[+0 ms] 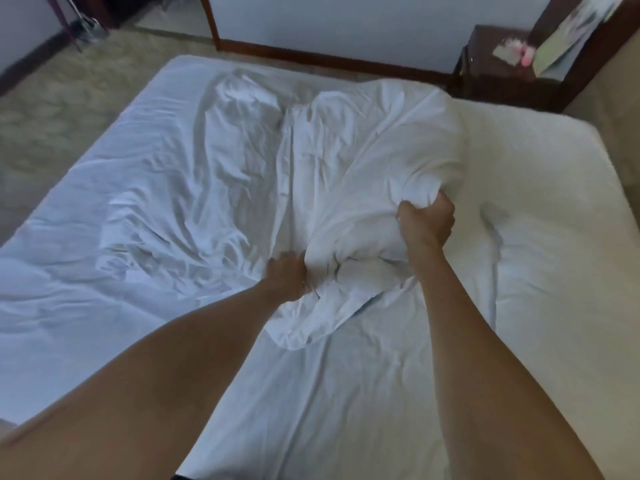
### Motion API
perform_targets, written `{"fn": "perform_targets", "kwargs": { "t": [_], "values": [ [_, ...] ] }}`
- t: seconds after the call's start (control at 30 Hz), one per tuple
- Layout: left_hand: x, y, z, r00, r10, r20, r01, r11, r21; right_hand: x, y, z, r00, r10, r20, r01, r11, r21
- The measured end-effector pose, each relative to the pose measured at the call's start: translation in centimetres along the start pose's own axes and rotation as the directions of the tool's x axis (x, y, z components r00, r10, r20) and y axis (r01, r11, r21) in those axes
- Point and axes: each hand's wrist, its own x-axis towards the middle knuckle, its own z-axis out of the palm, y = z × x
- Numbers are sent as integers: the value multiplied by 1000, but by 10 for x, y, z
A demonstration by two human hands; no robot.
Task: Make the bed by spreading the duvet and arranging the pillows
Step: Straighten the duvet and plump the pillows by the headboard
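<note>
Both fists clutched the bunched white duvet (346, 161) on the bed (519, 202): left hand (289, 277) low, right hand (427, 221) higher.

The white duvet (346, 161) lies bunched and wrinkly in the middle of the bed (519, 237), stretching toward twelve o'clock. Its near end looks lifted, maybe folded over.

The left hand's (287, 277) fingertips were buried in the duvet (346, 174) folds. The bed's (540, 209) near edge and left corner were cut off by the frame. Items on the nightstand (498, 60) beyond the far right corner were blurred.
</note>
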Motion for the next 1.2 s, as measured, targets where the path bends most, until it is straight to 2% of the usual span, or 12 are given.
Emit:
{"fn": "perform_targets", "kwargs": {
  "t": [0.07, 0.1, 0.23, 0.37, 0.47, 0.63, 0.73, 0.83, 0.9, 1.0, 1.1, 1.2],
  "values": [
    [-2, -48, -17, 993, 5, -114, 8, 993, 114, -29, -47, 34, 997, -80, 14, 81, 996, -30],
    [-2, -72, -25, 991, -3, -133, 16, 996, 92, -45, -69, 52, 992, -129, 16, 129, 991, -42],
    [0, -169, -66, 993, -45, -105, 28, 988, -153, -113, -147, 140, 963, -260, 77, 268, 956, -116],
    [6, -278, -90, 996, 87, 0, -83, 956, -280, -180, -201, 247, 922, -318, 222, 363, 907, -211],
    [5, -352, -107, 994, 102, 48, -79, 933, -352, -227, -227, 329, 877, -327, 352, 424, 871, -247],
    [2, -453, -127, 981, 41, -191, -133, 856, -500, -281, -236, 449, 766, -234, 598, 494, 810, -316],
    [-3, -484, -122, 968, 62, -242, -199, 775, -599, -296, -231, 495, 745, -183, 642, 493, 800, -343],
    [1, -487, -113, 946, -62, -318, -184, 705, -685, -299, -220, 518, 739, -149, 657, 457, 828, -326],
    [1, -479, -112, 950, -106, -295, -112, 764, -635, -295, -214, 519, 735, -113, 669, 427, 843, -327],
    [0, -456, -120, 923, -105, -371, 4, 965, -264, -286, -206, 507, 749, -85, 658, 399, 850, -344],
    [2, -441, -121, 927, -58, -371, 43, 998, -49, -270, -201, 482, 779, -91, 621, 380, 856, -351],
    [6, -442, -116, 941, -72, -330, 65, 997, -33, -247, -194, 450, 789, -122, 603, 345, 899, -269]
  ]
}}
